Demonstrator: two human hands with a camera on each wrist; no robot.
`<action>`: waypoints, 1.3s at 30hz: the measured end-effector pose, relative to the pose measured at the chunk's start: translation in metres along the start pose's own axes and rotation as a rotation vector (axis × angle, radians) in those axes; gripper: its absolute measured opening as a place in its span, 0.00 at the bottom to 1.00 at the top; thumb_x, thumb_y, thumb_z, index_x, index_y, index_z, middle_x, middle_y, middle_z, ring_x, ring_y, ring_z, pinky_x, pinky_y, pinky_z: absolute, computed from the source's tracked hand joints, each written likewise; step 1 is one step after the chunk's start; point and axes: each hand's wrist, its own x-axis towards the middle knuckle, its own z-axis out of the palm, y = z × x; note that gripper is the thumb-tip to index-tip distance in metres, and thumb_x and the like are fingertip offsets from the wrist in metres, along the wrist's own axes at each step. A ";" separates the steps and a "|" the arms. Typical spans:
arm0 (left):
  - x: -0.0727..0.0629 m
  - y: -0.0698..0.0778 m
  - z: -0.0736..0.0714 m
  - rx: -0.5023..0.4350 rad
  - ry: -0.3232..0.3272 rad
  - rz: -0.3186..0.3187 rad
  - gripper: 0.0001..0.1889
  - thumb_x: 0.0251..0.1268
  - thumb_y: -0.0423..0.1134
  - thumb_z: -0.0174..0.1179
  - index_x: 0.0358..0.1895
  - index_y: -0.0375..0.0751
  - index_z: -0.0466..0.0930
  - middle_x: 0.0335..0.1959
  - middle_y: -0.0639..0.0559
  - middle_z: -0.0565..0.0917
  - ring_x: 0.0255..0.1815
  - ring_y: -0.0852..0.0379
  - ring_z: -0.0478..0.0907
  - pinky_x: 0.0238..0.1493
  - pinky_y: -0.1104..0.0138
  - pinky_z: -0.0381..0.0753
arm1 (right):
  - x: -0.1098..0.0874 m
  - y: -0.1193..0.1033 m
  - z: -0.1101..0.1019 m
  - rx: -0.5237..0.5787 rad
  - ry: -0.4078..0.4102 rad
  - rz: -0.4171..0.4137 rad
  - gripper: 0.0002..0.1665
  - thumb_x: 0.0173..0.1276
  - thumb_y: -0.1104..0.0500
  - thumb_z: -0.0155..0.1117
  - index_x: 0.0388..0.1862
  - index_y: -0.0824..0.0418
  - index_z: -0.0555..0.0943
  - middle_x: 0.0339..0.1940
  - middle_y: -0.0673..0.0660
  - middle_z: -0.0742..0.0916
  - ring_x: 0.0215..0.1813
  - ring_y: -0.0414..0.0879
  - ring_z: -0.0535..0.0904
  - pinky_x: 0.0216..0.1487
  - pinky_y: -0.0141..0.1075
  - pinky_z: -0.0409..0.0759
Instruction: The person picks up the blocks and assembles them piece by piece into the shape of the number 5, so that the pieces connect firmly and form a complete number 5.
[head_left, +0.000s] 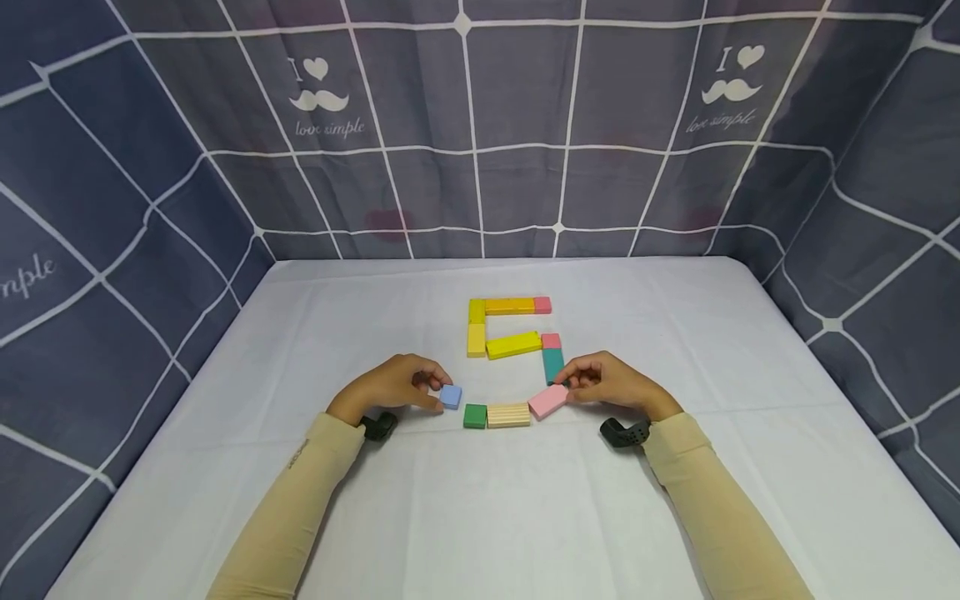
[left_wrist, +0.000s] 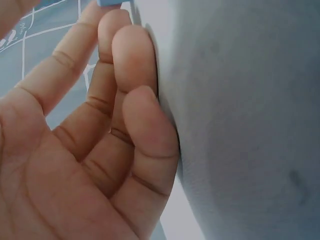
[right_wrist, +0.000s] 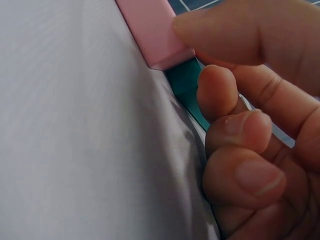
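Near the middle of the white table, my left hand (head_left: 397, 383) pinches a small blue block (head_left: 450, 397) between thumb and fingers. Only an edge of this blue block (left_wrist: 114, 2) shows at the top of the left wrist view. My right hand (head_left: 611, 385) has thumb and index finger on a pink block (head_left: 548, 402), which lies slanted. In the right wrist view the thumb presses on the pink block (right_wrist: 152, 32), with a teal block (right_wrist: 186, 82) just past its end. Between the hands, a green block (head_left: 475, 416) sits beside ridged natural-wood blocks (head_left: 508, 415).
Farther back, an orange-yellow block (head_left: 510, 306) ends at a small pink block (head_left: 542, 305). A yellow column (head_left: 476, 340) runs down its left side. A slanted yellow block (head_left: 513, 345) reaches another small pink block (head_left: 551, 341). Dark checked cloth (head_left: 517, 192) hangs around the table.
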 end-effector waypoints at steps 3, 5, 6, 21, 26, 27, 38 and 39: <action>0.001 0.002 0.001 -0.011 -0.010 0.005 0.17 0.60 0.33 0.80 0.51 0.37 0.90 0.41 0.52 0.86 0.40 0.56 0.76 0.45 0.66 0.76 | -0.002 -0.001 -0.001 0.001 0.005 0.003 0.16 0.70 0.72 0.71 0.55 0.76 0.86 0.34 0.51 0.81 0.34 0.39 0.70 0.38 0.27 0.69; 0.002 0.004 0.001 -0.015 -0.016 0.001 0.17 0.59 0.33 0.81 0.51 0.37 0.90 0.41 0.53 0.86 0.41 0.55 0.76 0.45 0.66 0.76 | -0.003 -0.001 -0.001 0.006 0.007 0.004 0.16 0.70 0.72 0.71 0.55 0.76 0.86 0.34 0.50 0.81 0.34 0.39 0.70 0.38 0.27 0.69; 0.002 0.005 0.001 -0.016 -0.020 0.002 0.17 0.59 0.33 0.81 0.52 0.37 0.90 0.41 0.53 0.86 0.42 0.55 0.77 0.46 0.66 0.77 | -0.003 -0.001 -0.001 0.006 0.007 0.003 0.16 0.70 0.72 0.71 0.55 0.76 0.86 0.33 0.50 0.81 0.34 0.39 0.70 0.38 0.27 0.69; 0.003 0.013 0.008 -0.008 -0.052 0.028 0.17 0.62 0.32 0.78 0.54 0.37 0.90 0.40 0.53 0.85 0.40 0.57 0.75 0.44 0.67 0.75 | -0.007 0.000 -0.002 0.009 0.010 0.002 0.16 0.69 0.72 0.72 0.55 0.75 0.86 0.33 0.50 0.80 0.33 0.39 0.69 0.37 0.27 0.68; 0.002 0.014 0.008 -0.001 -0.053 0.029 0.18 0.62 0.33 0.79 0.54 0.37 0.90 0.41 0.53 0.85 0.40 0.58 0.75 0.45 0.67 0.76 | -0.007 0.000 -0.001 0.007 0.009 -0.019 0.16 0.69 0.72 0.71 0.54 0.76 0.86 0.33 0.51 0.80 0.33 0.40 0.69 0.37 0.27 0.68; 0.002 0.014 0.009 0.000 -0.051 0.026 0.18 0.62 0.33 0.79 0.54 0.37 0.90 0.41 0.54 0.85 0.40 0.58 0.76 0.45 0.67 0.76 | -0.007 0.000 -0.001 0.008 0.009 -0.022 0.16 0.69 0.72 0.71 0.54 0.76 0.86 0.33 0.51 0.81 0.33 0.40 0.69 0.37 0.28 0.68; -0.001 0.012 0.009 -0.017 -0.057 0.017 0.19 0.62 0.33 0.79 0.56 0.38 0.90 0.40 0.53 0.84 0.38 0.57 0.75 0.43 0.67 0.75 | -0.006 0.002 0.001 0.015 0.026 -0.026 0.19 0.69 0.73 0.71 0.58 0.77 0.85 0.33 0.51 0.81 0.33 0.39 0.69 0.36 0.28 0.67; -0.001 0.013 0.009 -0.017 -0.058 0.022 0.19 0.62 0.33 0.79 0.56 0.38 0.90 0.40 0.53 0.84 0.38 0.57 0.75 0.43 0.68 0.75 | -0.007 0.002 0.001 0.018 0.037 -0.020 0.20 0.70 0.73 0.70 0.59 0.77 0.84 0.34 0.51 0.81 0.33 0.39 0.70 0.35 0.28 0.68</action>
